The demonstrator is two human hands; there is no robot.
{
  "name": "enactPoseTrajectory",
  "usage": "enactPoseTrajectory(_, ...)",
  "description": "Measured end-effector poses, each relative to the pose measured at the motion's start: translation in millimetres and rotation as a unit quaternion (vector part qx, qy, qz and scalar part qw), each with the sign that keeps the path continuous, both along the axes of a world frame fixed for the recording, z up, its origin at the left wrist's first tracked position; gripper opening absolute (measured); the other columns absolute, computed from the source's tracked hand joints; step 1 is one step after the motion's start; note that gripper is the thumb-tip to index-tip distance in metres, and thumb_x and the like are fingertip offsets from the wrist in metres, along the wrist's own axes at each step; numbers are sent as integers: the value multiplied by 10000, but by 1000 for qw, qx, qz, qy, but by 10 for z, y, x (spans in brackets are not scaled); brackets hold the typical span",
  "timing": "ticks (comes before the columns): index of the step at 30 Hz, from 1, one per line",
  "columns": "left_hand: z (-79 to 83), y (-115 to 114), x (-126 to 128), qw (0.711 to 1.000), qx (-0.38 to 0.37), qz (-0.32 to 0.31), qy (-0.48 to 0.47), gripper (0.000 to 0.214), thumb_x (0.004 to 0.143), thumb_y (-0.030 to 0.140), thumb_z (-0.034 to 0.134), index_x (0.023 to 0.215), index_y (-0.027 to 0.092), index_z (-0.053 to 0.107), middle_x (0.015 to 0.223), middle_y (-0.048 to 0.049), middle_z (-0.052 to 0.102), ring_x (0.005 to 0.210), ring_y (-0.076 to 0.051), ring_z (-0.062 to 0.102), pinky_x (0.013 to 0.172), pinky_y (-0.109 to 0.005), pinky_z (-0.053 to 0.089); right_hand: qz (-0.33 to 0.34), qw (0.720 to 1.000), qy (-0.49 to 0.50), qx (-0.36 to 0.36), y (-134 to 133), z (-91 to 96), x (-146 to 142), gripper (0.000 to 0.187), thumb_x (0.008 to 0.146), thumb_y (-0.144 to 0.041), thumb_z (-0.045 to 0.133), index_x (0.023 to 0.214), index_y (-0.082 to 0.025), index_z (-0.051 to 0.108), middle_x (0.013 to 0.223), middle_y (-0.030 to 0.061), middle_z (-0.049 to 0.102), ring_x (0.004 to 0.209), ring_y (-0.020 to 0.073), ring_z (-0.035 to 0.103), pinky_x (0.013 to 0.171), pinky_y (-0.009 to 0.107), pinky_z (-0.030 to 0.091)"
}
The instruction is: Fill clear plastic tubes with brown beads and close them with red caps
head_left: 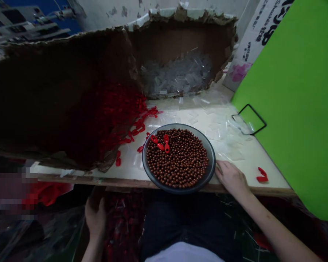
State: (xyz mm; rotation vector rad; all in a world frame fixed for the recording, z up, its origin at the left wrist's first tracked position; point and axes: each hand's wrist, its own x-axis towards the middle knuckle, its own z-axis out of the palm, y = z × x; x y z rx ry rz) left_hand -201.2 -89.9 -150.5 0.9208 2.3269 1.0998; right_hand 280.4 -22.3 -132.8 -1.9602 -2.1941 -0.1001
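Resting at the front edge of the desk (248, 160), just left of its middle: 1 round grey bowl (211, 156), filled with glossy brown beads (180, 163). Several red plastic pieces (160, 146) lie on top of the beads near the far left of the bowl.

Right hand (231, 178): open and relaxed, fingertips touching the bowl's right rim, grasping nothing. Left hand (95, 218): below the desk's front edge, fingers loosely parted, with nothing visible in its grip.

Adjacent items: 1 torn cardboard box (180, 32) along the desk's rear edge, with 2 compartments. The left compartment holds a heap of red plastic pieces (109, 116), which spill onto the desk beside the bowl. The right compartment holds clear plastic bags (175, 72), and more loose bags (215, 123) lie across the desk's right half.

Near the desk's right front corner: 1 small cluster of red plastic (261, 174). Along the right edge: 1 bright green board (295, 98), with 1 black wire frame (248, 120) against it. Behind the board: 1 printed white carton (251, 43).
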Motion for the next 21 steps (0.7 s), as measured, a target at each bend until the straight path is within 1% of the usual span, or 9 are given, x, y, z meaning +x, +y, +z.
enactPoseTrajectory(2, 241, 190, 219, 996, 69, 11, 47, 546, 800, 386, 612, 1299, 263, 427, 1200, -40, 580, 1134, -282, 563, 996, -487, 446, -2, 1000, 30, 1, 18, -6, 73, 309, 922, -273, 434, 1117, -133, 629, 980, 132, 688, 878, 267, 653, 756, 381, 520)
enactPoseTrajectory(4, 515, 387, 526, 980, 158, -30, 117, 547, 818, 350, 614, 1327, 262, 435, 1326, -65, 495, 1198, -288, 510, 1054, -478, 400, -32, 995, 90, -20, 41, 39, 148, 299, 896, -307, 474, 1094, -153, 638, 988, 121, 700, 791, 253, 670, 729, 393, 533)
enactPoseTrajectory(7, 864, 666, 1084, 942, 243, -172, 154, 450, 859, 276, 570, 1300, 235, 492, 1329, -86, 487, 1270, -263, 445, 1110, -437, 338, -104, 958, 262, -42, 90, 228, 221, 315, 851, -416, 557, 1063, -198, 638, 938, 83, 710, 686, 215, 671, 674, 375, 553)
enactPoseTrajectory(10, 1025, 883, 1594, 910, 268, -287, 133, 401, 878, 232, 534, 1278, 225, 509, 1324, -105, 476, 1270, -237, 447, 1108, -424, 342, -84, 892, 444, -31, 149, 513, 191, 357, 823, -451, 614, 1088, -212, 613, 1024, 86, 690, 823, 211, 679, 748, 357, 563)
enactPoseTrajectory(12, 1027, 978, 1830, 896, 256, -344, 117, 407, 891, 214, 502, 1297, 231, 488, 1348, -114, 452, 1284, -235, 433, 1103, -434, 348, -37, 866, 497, -31, 197, 702, 112, 344, 815, -424, 644, 1090, -221, 610, 1071, 83, 678, 930, 216, 662, 832, 363, 544)
enactPoseTrajectory(14, 983, 1034, 1962, 889, 235, -377, 113, 420, 895, 204, 485, 1314, 233, 470, 1373, -123, 428, 1302, -249, 414, 1096, -458, 351, 6, 868, 495, -39, 268, 860, 11, 312, 824, -401, 646, 1080, -224, 616, 1069, 75, 680, 967, 219, 647, 871, 375, 525)
enactPoseTrajectory(16, 932, 1057, 2004, 890, 217, -384, 114, 421, 894, 196, 477, 1314, 231, 471, 1380, -127, 423, 1307, -259, 407, 1094, -471, 348, 47, 892, 447, -50, 384, 975, -92, 281, 850, -393, 616, 1077, -228, 625, 1067, 70, 680, 951, 219, 643, 857, 382, 522)
enactPoseTrajectory(19, 898, 1060, 1972, 900, 214, -368, 96, 396, 895, 180, 465, 1288, 218, 496, 1339, -121, 464, 1280, -244, 433, 1092, -445, 355, 151, 942, 292, -66, 665, 1063, -232, 239, 902, -336, 545, 1099, -237, 638, 1084, 67, 680, 945, 223, 629, 836, 384, 507)
enactPoseTrajectory(21, 904, 1061, 1941, 905, 218, -356, 77, 376, 897, 171, 458, 1266, 211, 514, 1305, -114, 492, 1256, -229, 453, 1089, -427, 362, 236, 956, 158, -68, 893, 1062, -324, 225, 912, -252, 515, 1088, -229, 653, 1086, 78, 683, 961, 236, 605, 835, 386, 484)
